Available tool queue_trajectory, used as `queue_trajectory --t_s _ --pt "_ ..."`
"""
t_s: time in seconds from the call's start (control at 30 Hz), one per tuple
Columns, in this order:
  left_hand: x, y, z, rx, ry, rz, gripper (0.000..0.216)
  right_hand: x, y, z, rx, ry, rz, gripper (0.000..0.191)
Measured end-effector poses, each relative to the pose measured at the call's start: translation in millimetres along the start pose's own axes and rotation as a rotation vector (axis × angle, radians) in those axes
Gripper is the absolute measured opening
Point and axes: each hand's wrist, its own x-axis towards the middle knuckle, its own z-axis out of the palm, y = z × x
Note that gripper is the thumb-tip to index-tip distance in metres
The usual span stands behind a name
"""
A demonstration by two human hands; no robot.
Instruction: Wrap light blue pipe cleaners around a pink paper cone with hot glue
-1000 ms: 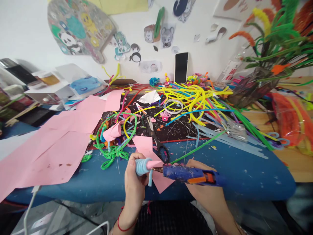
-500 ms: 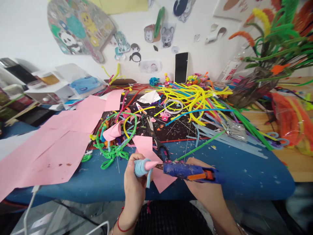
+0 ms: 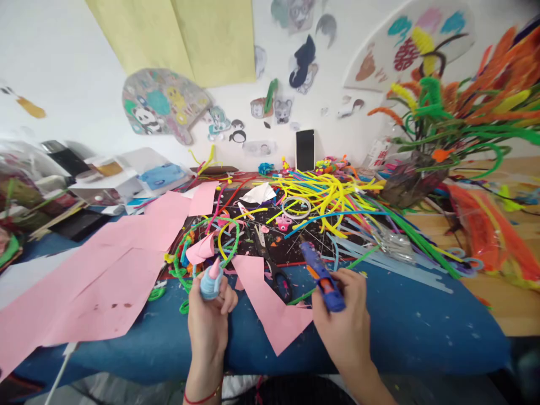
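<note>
My left hand (image 3: 211,318) is closed around a small cone wrapped in light blue pipe cleaner (image 3: 210,284), its pink paper tip pointing up. A blue hot glue gun (image 3: 323,278) with an orange trigger is gripped in my right hand (image 3: 346,323), its nozzle pointing away from me over the table. Between my hands lies a cut piece of pink paper (image 3: 270,304). Black-handled scissors (image 3: 279,278) rest just beyond it. A green pipe cleaner loop (image 3: 237,236) lies past my left hand, with a curled pink paper piece (image 3: 201,249) on it.
Large pink sheets (image 3: 118,253) cover the left of the blue tabletop (image 3: 405,326). Yellow pipe cleaners (image 3: 333,197) heap at the back, near a phone (image 3: 305,151) leaning on the wall. A vase of pipe cleaner stems (image 3: 411,180) stands at right. Light blue strips (image 3: 405,267) lie in front.
My hands have moved apart. The glue gun has swung from pointing left at the cone to pointing forward, and the cone has moved left. The view has tilted up.
</note>
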Motion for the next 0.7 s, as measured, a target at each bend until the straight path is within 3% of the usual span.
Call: queue_trajectory --t_s 0.1,0.2,0.37,0.5,0.7 --pt "3 7 3 -0.012 0.025 0.068 0.029 -9 -6 15 -0.147 -0.031 -0.168 0.032" --pt "-4 7 9 0.004 0.016 0.068 0.031 -11 -16 17 -0.128 -0.073 -0.252 0.03" --pt "-21 -6 15 0.169 -0.102 0.049 0.035 8 -31 -4 0.107 0.001 -0.556 0.024" --pt "-29 -18 12 0.244 -0.194 0.053 0.034 27 -39 -21 0.114 -0.032 -0.832 0.022" --pt "-35 -22 12 0.246 -0.208 0.043 0.033 28 -37 -23 0.099 0.026 -0.85 0.031"
